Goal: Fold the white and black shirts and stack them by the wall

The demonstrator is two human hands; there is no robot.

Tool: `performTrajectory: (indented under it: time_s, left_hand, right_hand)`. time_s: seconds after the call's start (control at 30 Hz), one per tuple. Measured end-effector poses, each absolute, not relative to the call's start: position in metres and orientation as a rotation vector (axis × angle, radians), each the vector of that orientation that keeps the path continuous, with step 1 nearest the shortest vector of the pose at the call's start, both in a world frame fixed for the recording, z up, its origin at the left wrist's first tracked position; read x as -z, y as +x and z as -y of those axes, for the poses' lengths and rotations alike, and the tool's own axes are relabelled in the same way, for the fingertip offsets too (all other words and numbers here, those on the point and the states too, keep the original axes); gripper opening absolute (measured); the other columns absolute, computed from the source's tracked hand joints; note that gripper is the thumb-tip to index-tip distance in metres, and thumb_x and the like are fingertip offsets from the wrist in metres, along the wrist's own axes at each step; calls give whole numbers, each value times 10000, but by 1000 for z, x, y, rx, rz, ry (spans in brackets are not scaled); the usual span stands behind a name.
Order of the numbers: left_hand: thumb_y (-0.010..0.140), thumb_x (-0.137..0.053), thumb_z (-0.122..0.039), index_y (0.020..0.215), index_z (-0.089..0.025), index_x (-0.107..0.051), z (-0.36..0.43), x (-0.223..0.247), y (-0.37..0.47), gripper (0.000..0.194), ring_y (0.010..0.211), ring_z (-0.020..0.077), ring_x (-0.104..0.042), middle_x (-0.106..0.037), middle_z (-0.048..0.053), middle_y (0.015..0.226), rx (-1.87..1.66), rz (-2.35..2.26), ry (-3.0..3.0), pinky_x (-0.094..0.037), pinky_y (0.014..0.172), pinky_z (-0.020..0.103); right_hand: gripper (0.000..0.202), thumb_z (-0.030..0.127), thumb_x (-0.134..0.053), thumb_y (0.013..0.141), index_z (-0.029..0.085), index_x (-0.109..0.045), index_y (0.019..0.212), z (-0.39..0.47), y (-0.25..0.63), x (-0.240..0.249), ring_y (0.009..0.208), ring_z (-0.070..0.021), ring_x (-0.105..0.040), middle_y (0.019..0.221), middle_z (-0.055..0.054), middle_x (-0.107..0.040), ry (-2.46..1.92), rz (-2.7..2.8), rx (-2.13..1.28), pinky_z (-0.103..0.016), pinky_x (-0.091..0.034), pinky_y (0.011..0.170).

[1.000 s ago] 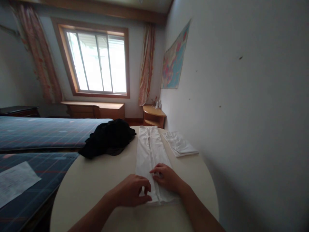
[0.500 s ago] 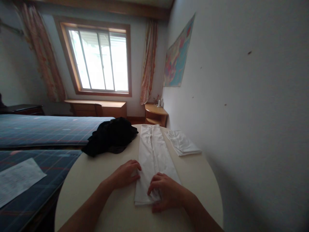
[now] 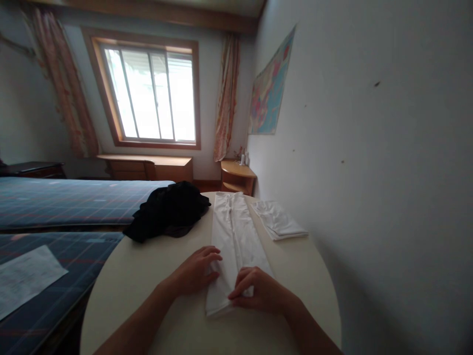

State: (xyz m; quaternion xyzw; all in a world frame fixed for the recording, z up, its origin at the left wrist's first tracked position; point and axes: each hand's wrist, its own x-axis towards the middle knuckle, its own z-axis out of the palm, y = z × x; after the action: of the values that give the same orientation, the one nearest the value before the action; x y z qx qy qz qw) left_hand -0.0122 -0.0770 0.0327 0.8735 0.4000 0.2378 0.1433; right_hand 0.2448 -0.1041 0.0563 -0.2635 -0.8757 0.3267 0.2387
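A long strip of folded white cloth point(image 3: 240, 236) runs from the far edge of the round table point(image 3: 148, 276) toward me. My left hand point(image 3: 199, 266) rests at the cloth's left edge, its fingers apart and fingertips touching the fabric. Near the cloth's close end, my right hand point(image 3: 258, 291) pinches the fabric between thumb and fingers at the right side. To the right lies a smaller folded white cloth point(image 3: 279, 219). A crumpled black garment point(image 3: 170, 207) sits at the table's far left.
Left of the table are beds with blue plaid covers point(image 3: 74, 202); a printed sheet of paper point(image 3: 29, 276) lies on the nearer one. A wall point(image 3: 369, 197) stands close on the right. A corner shelf point(image 3: 238, 170) and a desk point(image 3: 173, 162) stand beyond.
My right hand's thumb and fingers have closed into a pinch on the white cloth's near end. My left hand has shifted slightly to the right over the cloth's edge.
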Motion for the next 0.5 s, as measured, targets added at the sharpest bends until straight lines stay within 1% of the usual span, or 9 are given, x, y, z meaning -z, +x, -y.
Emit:
performTrajectory:
  time_s: [0.07,0.13,0.23,0.3,0.33,0.4,0.43,0.5]
  left_hand:
    - [800,-680,-263,1297,-265,-568,80,-33,-10,510,1298,263,-474,-522,91,1409,-626,-1109,2535,-384,1103,421]
    - [772,-711,-283,1351,-276,-534,82,-34,-9,605,1308,274,-468,-513,91,1424,-568,-1081,2542,-378,1108,435]
    - [733,-752,-322,1361,-283,-529,86,-36,-9,668,1325,292,-447,-501,94,1436,-513,-1085,2543,-357,1122,453]
    - [706,-778,-359,1368,-287,-522,87,-38,-8,713,1352,313,-412,-460,100,1473,-467,-1082,2547,-318,1140,484]
    - [695,-789,-377,1372,-290,-516,88,-39,-7,735,1362,321,-398,-438,102,1491,-450,-1073,2551,-295,1147,501]
    - [679,-802,-397,1360,-296,-523,90,-41,-5,743,1359,324,-395,-424,95,1500,-448,-1042,2556,-283,1148,505]
    - [675,-805,-394,1337,-299,-540,91,-42,-3,719,1343,316,-413,-445,86,1482,-462,-1023,2559,-298,1140,488]
    - [676,-801,-367,1256,-293,-593,94,-46,1,620,1258,281,-489,-539,66,1377,-493,-980,2562,-358,1095,424]
  right_hand:
    - [221,409,-736,797,233,-802,914,104,246,-57,732,-140,-634,756,-44,-706,-714,2347,-934,-247,-486,748]
    - [216,401,-754,773,222,-805,883,104,248,-57,719,-140,-635,738,-40,-704,-725,2330,-970,-246,-489,743]
    - [192,360,-753,753,209,-805,859,105,250,-55,631,-125,-614,669,-17,-692,-821,2399,-1054,-218,-474,639]
    - [197,350,-740,752,204,-801,871,105,250,-55,571,-111,-586,628,1,-677,-889,2446,-1097,-202,-442,567]
    - [214,354,-738,753,202,-796,891,105,250,-55,560,-107,-578,623,8,-672,-907,2451,-1103,-199,-435,558]
    - [245,346,-740,750,205,-776,948,104,249,-55,595,-109,-589,658,16,-675,-933,2434,-1039,-207,-454,613]
    - [246,324,-738,750,209,-764,967,104,249,-55,625,-112,-597,687,16,-678,-961,2419,-968,-215,-463,653]
    - [214,258,-703,770,222,-746,977,100,249,-54,711,-127,-611,760,4,-684,-1056,2379,-782,-236,-467,734]
